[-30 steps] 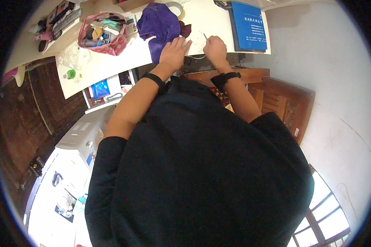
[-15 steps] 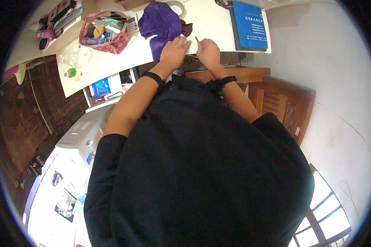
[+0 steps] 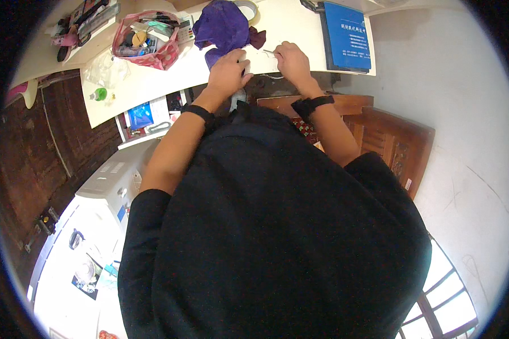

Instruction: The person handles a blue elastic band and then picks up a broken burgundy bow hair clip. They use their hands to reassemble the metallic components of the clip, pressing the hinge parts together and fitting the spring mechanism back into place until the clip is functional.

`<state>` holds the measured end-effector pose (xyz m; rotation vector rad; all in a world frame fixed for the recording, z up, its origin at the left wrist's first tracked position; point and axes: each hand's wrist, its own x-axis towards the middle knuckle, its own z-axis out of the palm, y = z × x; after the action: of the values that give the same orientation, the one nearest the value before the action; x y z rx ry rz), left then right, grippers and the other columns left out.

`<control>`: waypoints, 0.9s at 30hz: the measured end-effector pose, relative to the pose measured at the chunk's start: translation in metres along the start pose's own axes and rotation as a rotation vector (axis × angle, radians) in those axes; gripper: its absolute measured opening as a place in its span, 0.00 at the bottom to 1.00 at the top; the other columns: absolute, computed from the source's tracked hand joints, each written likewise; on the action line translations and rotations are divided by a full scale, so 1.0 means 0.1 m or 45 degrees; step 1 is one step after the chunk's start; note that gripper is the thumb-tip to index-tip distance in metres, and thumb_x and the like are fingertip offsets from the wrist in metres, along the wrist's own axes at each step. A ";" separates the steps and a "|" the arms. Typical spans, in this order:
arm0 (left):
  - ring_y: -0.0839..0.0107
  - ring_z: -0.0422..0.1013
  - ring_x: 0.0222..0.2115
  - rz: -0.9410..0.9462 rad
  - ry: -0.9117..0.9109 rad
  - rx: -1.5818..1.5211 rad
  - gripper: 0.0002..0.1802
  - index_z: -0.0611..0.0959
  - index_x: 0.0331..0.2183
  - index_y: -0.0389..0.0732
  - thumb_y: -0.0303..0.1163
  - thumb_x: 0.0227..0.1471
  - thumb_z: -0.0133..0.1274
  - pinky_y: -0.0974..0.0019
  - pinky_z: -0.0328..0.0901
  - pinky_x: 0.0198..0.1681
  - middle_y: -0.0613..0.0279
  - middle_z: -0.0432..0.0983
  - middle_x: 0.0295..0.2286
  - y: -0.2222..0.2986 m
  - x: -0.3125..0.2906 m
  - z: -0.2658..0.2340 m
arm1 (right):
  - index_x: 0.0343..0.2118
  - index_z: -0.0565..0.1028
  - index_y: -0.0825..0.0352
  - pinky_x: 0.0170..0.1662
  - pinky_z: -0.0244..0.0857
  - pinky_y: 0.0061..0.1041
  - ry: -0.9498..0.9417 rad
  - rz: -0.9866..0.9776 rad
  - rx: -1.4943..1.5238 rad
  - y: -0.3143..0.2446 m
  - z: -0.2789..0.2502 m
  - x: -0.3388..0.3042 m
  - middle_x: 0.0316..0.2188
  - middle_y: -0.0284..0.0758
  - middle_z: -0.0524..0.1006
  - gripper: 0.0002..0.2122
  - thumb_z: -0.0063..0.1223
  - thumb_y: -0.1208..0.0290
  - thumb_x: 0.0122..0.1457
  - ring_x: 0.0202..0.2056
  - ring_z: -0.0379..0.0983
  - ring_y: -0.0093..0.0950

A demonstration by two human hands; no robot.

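Observation:
A crumpled purple cloth [image 3: 223,25] lies on the cream desk, with a small dark maroon piece of cloth [image 3: 257,38] beside its right side. My left hand [image 3: 228,73] is at the desk's front edge, against the cloth's lower end, its thumb apart from the fingers. I cannot make out anything held between them. To the right, my right hand [image 3: 293,61] pinches a small slim metal-looking tool [image 3: 269,52], which points left over the desk. Its exact kind is too small to tell.
Left on the desk [image 3: 147,82] stand a pink bag [image 3: 167,56] of small items and a green-capped bottle [image 3: 99,94]. A tape roll [image 3: 246,10] sits behind the cloth; a blue folder [image 3: 348,37] lies at right. A wooden chair [image 3: 390,135] stands below.
My left hand has shifted slightly left and toward me, its thumb spreading from the fingers. My right hand has moved a little right, and the slim tool has turned to point left.

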<state>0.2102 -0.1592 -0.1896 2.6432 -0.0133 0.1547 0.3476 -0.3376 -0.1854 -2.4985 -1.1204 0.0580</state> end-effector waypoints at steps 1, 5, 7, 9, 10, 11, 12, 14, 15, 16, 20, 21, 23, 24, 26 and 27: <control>0.59 0.67 0.51 0.001 -0.001 0.003 0.16 0.84 0.36 0.40 0.36 0.43 0.61 0.58 0.64 0.53 0.55 0.71 0.48 0.01 0.01 -0.05 | 0.27 0.77 0.65 0.38 0.67 0.36 -0.054 -0.086 0.003 0.03 -0.01 0.03 0.27 0.37 0.73 0.04 0.51 0.73 0.54 0.35 0.71 0.38; 0.59 0.70 0.47 -0.085 -0.001 -0.045 0.11 0.85 0.28 0.38 0.37 0.45 0.59 0.58 0.66 0.49 0.56 0.75 0.43 0.00 -0.02 -0.13 | 0.26 0.75 0.65 0.38 0.67 0.35 -0.190 -0.349 -0.103 0.06 0.01 0.12 0.28 0.36 0.73 0.04 0.50 0.74 0.55 0.35 0.71 0.38; 0.59 0.71 0.45 -0.067 0.063 -0.054 0.11 0.85 0.26 0.38 0.36 0.46 0.58 0.57 0.66 0.48 0.57 0.76 0.42 -0.03 -0.05 -0.12 | 0.26 0.74 0.66 0.38 0.67 0.35 -0.192 -0.435 -0.113 0.08 0.01 0.15 0.29 0.36 0.73 0.04 0.50 0.74 0.55 0.35 0.71 0.37; 0.58 0.73 0.42 -0.005 0.167 -0.076 0.10 0.85 0.28 0.38 0.35 0.46 0.58 0.58 0.67 0.46 0.57 0.77 0.40 -0.07 -0.09 -0.10 | 0.28 0.75 0.66 0.40 0.69 0.35 -0.252 -0.419 -0.146 0.13 -0.05 0.14 0.30 0.36 0.74 0.03 0.49 0.77 0.52 0.37 0.72 0.36; 0.58 0.73 0.42 -0.008 0.172 -0.077 0.10 0.85 0.28 0.38 0.35 0.46 0.58 0.58 0.67 0.46 0.57 0.77 0.40 -0.06 -0.09 -0.12 | 0.30 0.76 0.66 0.42 0.70 0.34 -0.312 -0.403 -0.182 0.19 -0.08 0.14 0.32 0.36 0.75 0.07 0.48 0.81 0.48 0.39 0.72 0.36; 0.58 0.73 0.41 -0.029 0.172 -0.116 0.10 0.85 0.28 0.38 0.34 0.46 0.58 0.58 0.68 0.46 0.57 0.77 0.39 -0.04 -0.11 -0.16 | 0.30 0.76 0.66 0.42 0.70 0.34 -0.314 -0.408 -0.185 0.23 -0.11 0.12 0.32 0.36 0.75 0.07 0.48 0.81 0.48 0.39 0.72 0.36; 0.58 0.73 0.41 -0.051 0.173 -0.154 0.09 0.84 0.28 0.37 0.33 0.46 0.57 0.59 0.68 0.46 0.57 0.77 0.39 -0.02 -0.14 -0.19 | 0.30 0.76 0.66 0.42 0.70 0.34 -0.325 -0.398 -0.192 0.27 -0.13 0.10 0.32 0.36 0.75 0.07 0.48 0.81 0.48 0.39 0.72 0.35; 0.57 0.73 0.41 -0.108 0.209 -0.184 0.09 0.84 0.29 0.38 0.33 0.46 0.57 0.59 0.68 0.46 0.57 0.77 0.39 0.02 -0.20 -0.28 | 0.30 0.76 0.66 0.42 0.70 0.34 -0.336 -0.394 -0.201 0.31 -0.17 0.07 0.32 0.35 0.75 0.07 0.48 0.81 0.49 0.39 0.72 0.35; 0.57 0.73 0.41 -0.162 0.241 -0.216 0.09 0.84 0.29 0.38 0.33 0.46 0.58 0.58 0.67 0.47 0.57 0.78 0.38 0.03 -0.22 -0.31 | 0.29 0.76 0.66 0.42 0.70 0.34 -0.348 -0.392 -0.191 0.33 -0.18 0.07 0.32 0.36 0.75 0.06 0.48 0.80 0.49 0.39 0.72 0.35; 0.57 0.73 0.41 -0.169 0.249 -0.208 0.09 0.84 0.29 0.38 0.33 0.46 0.58 0.58 0.67 0.47 0.57 0.78 0.38 0.01 -0.26 -0.35 | 0.29 0.76 0.66 0.41 0.70 0.34 -0.357 -0.396 -0.176 0.33 -0.18 0.09 0.31 0.36 0.75 0.06 0.48 0.80 0.50 0.39 0.72 0.36; 0.55 0.71 0.44 -0.341 0.274 -0.053 0.15 0.83 0.36 0.38 0.34 0.45 0.58 0.57 0.67 0.48 0.55 0.76 0.41 -0.19 -0.46 -0.40 | 0.29 0.75 0.66 0.38 0.68 0.35 -0.241 -0.428 -0.026 0.29 -0.20 0.11 0.28 0.36 0.73 0.04 0.51 0.72 0.55 0.36 0.71 0.37; 0.55 0.70 0.45 -0.372 0.287 0.045 0.18 0.82 0.39 0.38 0.34 0.45 0.58 0.57 0.67 0.48 0.54 0.75 0.43 -0.27 -0.52 -0.41 | 0.29 0.75 0.66 0.38 0.68 0.35 -0.244 -0.437 -0.021 0.26 -0.19 0.15 0.28 0.36 0.73 0.04 0.51 0.72 0.55 0.36 0.71 0.37; 0.55 0.68 0.49 -0.474 0.161 0.048 0.21 0.81 0.43 0.38 0.34 0.45 0.58 0.57 0.67 0.50 0.53 0.73 0.47 -0.38 -0.62 -0.42 | 0.29 0.76 0.65 0.40 0.70 0.34 -0.288 -0.360 -0.037 0.14 -0.21 0.20 0.30 0.36 0.74 0.05 0.48 0.76 0.52 0.38 0.72 0.36; 0.55 0.68 0.50 -0.462 0.112 0.110 0.21 0.81 0.43 0.38 0.35 0.45 0.58 0.57 0.67 0.51 0.54 0.72 0.48 -0.42 -0.67 -0.41 | 0.29 0.76 0.65 0.40 0.70 0.34 -0.292 -0.360 -0.034 0.12 -0.17 0.19 0.30 0.36 0.74 0.05 0.48 0.76 0.52 0.38 0.72 0.36; 0.56 0.67 0.51 -0.453 0.042 0.171 0.22 0.80 0.45 0.39 0.35 0.46 0.57 0.58 0.67 0.52 0.55 0.70 0.50 -0.40 -0.66 -0.44 | 0.28 0.75 0.65 0.40 0.70 0.34 -0.296 -0.387 -0.107 0.16 -0.10 0.22 0.30 0.35 0.74 0.04 0.48 0.77 0.51 0.38 0.72 0.36; 0.56 0.67 0.51 -0.447 0.039 0.169 0.22 0.80 0.45 0.39 0.35 0.46 0.57 0.58 0.67 0.52 0.55 0.70 0.50 -0.38 -0.66 -0.44 | 0.28 0.75 0.65 0.40 0.70 0.34 -0.294 -0.381 -0.108 0.20 -0.09 0.20 0.30 0.35 0.74 0.04 0.48 0.77 0.51 0.38 0.72 0.36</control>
<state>0.1410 -0.1060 -0.1767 2.7237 0.4831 0.0792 0.3771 -0.3375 -0.1821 -2.4131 -1.6110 0.2238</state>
